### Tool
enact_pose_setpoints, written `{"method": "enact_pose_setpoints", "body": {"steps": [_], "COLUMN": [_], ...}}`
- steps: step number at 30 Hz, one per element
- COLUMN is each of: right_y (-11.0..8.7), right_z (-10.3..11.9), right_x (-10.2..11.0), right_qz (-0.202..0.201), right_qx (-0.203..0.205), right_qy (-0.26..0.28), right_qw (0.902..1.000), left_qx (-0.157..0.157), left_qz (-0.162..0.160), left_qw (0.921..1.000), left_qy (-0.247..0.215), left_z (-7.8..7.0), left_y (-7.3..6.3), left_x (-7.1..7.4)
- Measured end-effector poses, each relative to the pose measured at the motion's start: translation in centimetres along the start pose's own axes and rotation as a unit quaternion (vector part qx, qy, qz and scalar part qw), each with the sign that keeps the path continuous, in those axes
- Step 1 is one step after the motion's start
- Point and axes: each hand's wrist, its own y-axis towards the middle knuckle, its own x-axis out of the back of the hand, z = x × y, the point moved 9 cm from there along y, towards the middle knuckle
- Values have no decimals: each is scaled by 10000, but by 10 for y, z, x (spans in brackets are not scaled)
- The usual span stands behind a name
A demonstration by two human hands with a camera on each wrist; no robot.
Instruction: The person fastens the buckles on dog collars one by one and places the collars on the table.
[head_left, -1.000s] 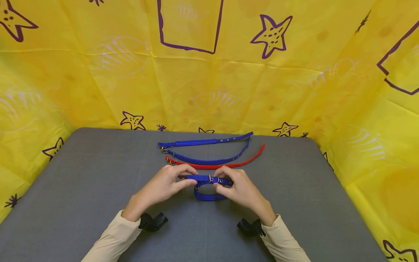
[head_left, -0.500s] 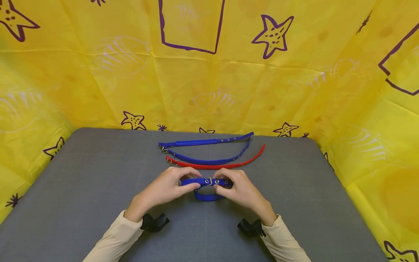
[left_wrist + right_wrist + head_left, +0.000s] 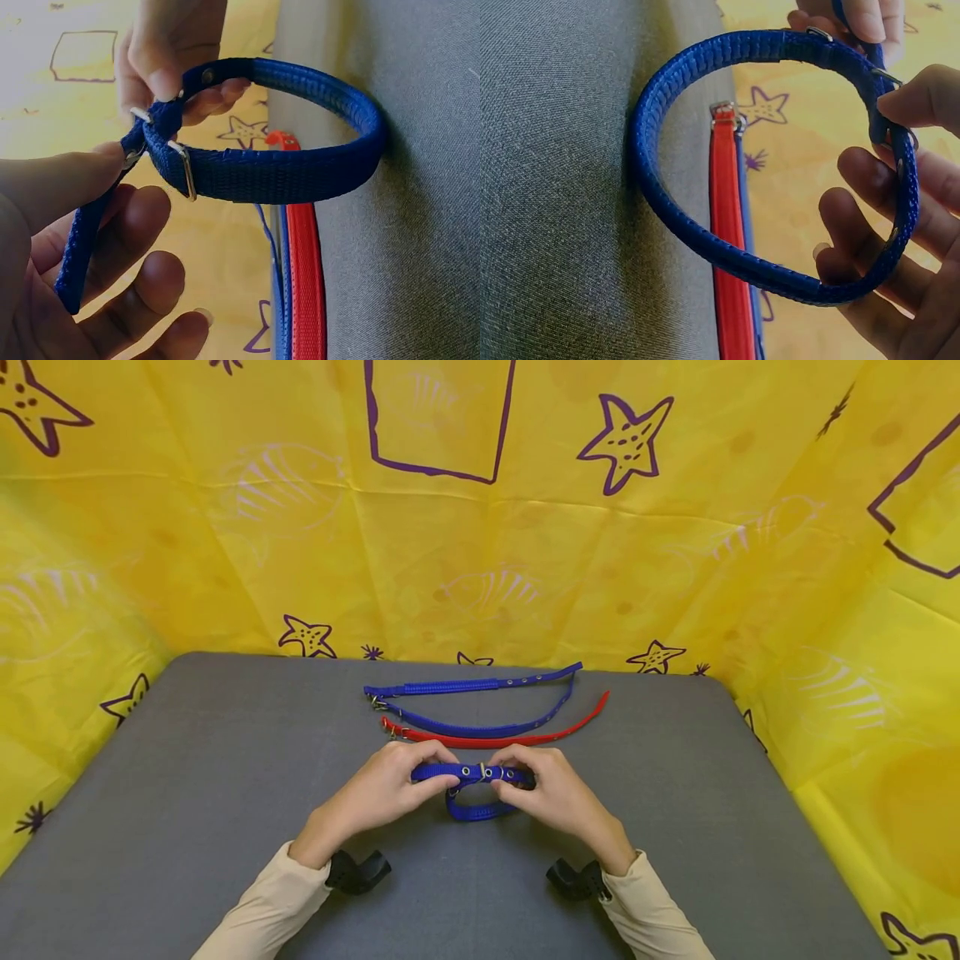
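Note:
Between the two hands is a blue collar (image 3: 480, 812) bent into a loop, its strap run through a metal buckle (image 3: 482, 772). Thumb and fingers of my left hand (image 3: 386, 789) pinch the loose tip end of the strap, which sticks out past the buckle in the left wrist view. On the other side, my right hand (image 3: 558, 789) pinches the collar beside the buckle. The padded part of the blue collar (image 3: 727, 259) curves down toward the table in the right wrist view. Eyelets show along the strap near the buckle.
A red collar (image 3: 480, 743) lies stretched out just beyond the hands. Behind it are two blue collars, the nearer one curved (image 3: 480, 730) and the farther one straighter (image 3: 450, 687). They lie on a grey table (image 3: 187, 793), with a yellow patterned cloth (image 3: 480, 543) behind.
The left hand has shifted slightly right with the strap end. More strap has passed through the buckle, and an eyelet now shows left of it. The right hand stays nearly still.

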Motion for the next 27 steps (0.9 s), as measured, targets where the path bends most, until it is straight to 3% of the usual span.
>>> {"method": "enact_pose_setpoints", "body": {"steps": [9, 16, 22, 27], "right_y": [0, 0, -1, -1], "right_z": [2, 5, 6, 6], "right_x": [1, 0, 0, 0], "right_qz": [-40, 6, 26, 6], "right_qx": [50, 143, 130, 124], "right_qy": [43, -129, -131, -89], "right_qw": [10000, 9998, 9998, 9999], "left_qx": [91, 369, 556, 618], "left_qz": [107, 658, 1191, 1330], "left_qw": [9999, 9965, 9873, 9830], "left_qy": [-20, -365, -888, -1109], "left_z": [3, 8, 10, 10], "left_y": [-1, -2, -4, -5], "left_x": [1, -9, -20, -23]}}
